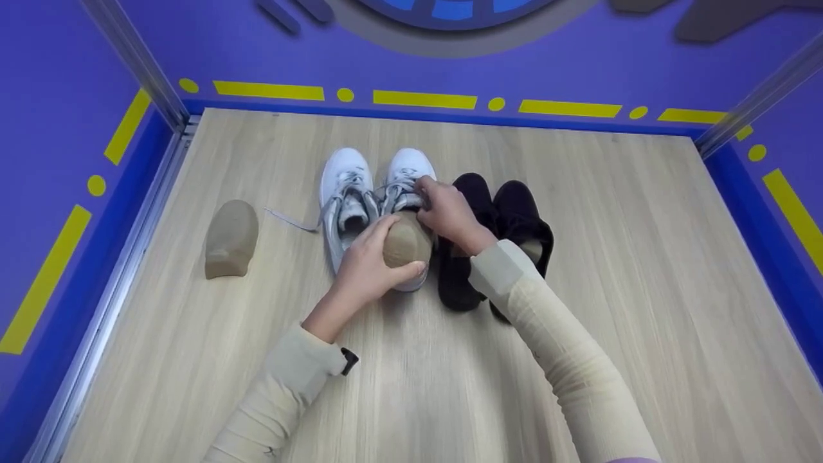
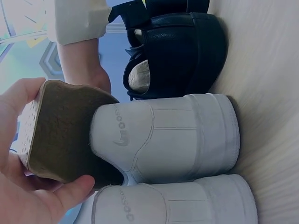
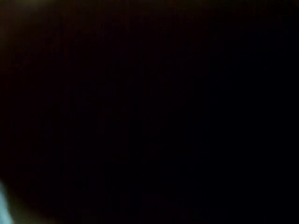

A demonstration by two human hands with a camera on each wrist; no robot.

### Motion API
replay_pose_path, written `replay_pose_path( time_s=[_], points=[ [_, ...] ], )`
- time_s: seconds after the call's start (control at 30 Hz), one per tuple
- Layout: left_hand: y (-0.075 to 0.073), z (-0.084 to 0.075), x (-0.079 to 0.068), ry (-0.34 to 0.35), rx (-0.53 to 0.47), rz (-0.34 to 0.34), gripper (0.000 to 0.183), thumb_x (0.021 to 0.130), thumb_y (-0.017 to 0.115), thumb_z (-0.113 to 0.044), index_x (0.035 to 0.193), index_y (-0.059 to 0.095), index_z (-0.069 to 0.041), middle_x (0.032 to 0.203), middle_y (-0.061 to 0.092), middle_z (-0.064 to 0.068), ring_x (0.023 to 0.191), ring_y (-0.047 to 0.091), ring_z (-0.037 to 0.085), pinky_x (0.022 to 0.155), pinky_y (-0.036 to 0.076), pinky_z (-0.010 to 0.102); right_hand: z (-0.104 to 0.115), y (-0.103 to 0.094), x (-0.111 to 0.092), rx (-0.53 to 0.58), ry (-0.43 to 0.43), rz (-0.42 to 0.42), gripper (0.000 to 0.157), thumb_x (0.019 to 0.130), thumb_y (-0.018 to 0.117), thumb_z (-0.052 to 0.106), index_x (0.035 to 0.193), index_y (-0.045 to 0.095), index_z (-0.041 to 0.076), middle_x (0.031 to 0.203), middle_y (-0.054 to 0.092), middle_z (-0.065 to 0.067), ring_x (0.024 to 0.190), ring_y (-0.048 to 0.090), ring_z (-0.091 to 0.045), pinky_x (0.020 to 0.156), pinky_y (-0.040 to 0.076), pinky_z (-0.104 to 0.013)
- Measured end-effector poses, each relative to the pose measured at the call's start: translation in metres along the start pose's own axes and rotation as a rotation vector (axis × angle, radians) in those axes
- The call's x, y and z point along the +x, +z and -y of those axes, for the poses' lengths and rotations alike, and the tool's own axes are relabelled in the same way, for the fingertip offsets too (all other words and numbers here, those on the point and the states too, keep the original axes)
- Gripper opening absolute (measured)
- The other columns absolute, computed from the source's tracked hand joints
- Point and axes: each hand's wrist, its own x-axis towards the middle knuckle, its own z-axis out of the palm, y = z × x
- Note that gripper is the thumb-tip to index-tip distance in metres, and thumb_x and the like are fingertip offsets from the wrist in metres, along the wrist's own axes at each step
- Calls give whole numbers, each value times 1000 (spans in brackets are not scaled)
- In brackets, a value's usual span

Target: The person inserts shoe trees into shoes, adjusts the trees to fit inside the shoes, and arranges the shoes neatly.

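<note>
Two white sneakers [image 1: 345, 170] with grey laces stand side by side, toes away from me. My left hand [image 1: 368, 267] grips a brown molded shoe insert [image 1: 409, 241], thumb and fingers on opposite sides. This insert sits partly inside the right sneaker [image 1: 409, 162]; the left wrist view shows its hollow end [image 2: 70, 133] sticking out above the heel [image 2: 163, 140]. With curled fingers, my right hand [image 1: 450, 212] holds that sneaker at its laces and tongue; the fingertips are partly hidden. The right wrist view is almost wholly dark.
A second brown insert [image 1: 231, 238] lies on the wooden board at the left. One loose lace [image 1: 292, 220] trails left from the left sneaker. Close on the right stand two black shoes [image 1: 516, 202], partly under my right forearm. Blue walls [image 1: 424, 71] edge the board.
</note>
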Motion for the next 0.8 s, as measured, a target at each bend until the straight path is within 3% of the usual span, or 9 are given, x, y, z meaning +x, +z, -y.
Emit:
replay_pose_path(
  time_s=[0.17,0.43,0.8],
  points=[
    [0,0,1,-1,9,9,72,65,72,-40,125,45,-13,127,49,3,113,48,21,93,39,37,1,-2,0,-17,-1,35,36,69,58,4,104,52,7,83,63,-13,71,54,-26,66,45,-40],
    [2,1,4,8,17,11,72,66,71,-38,127,44,-11,130,47,5,119,44,22,97,36,37,-1,-4,0,12,-5,18,16,75,54,6,91,55,6,70,52,-4,64,48,-21,62,41,-35],
    [-9,-5,10,-37,55,57,73,67,68,-42,128,42,-12,129,49,5,115,47,22,94,38,37,-2,-5,2,-12,36,13,10,84,49,16,89,53,9,70,63,-4,71,58,-25,72,43,-41]
  ],
)
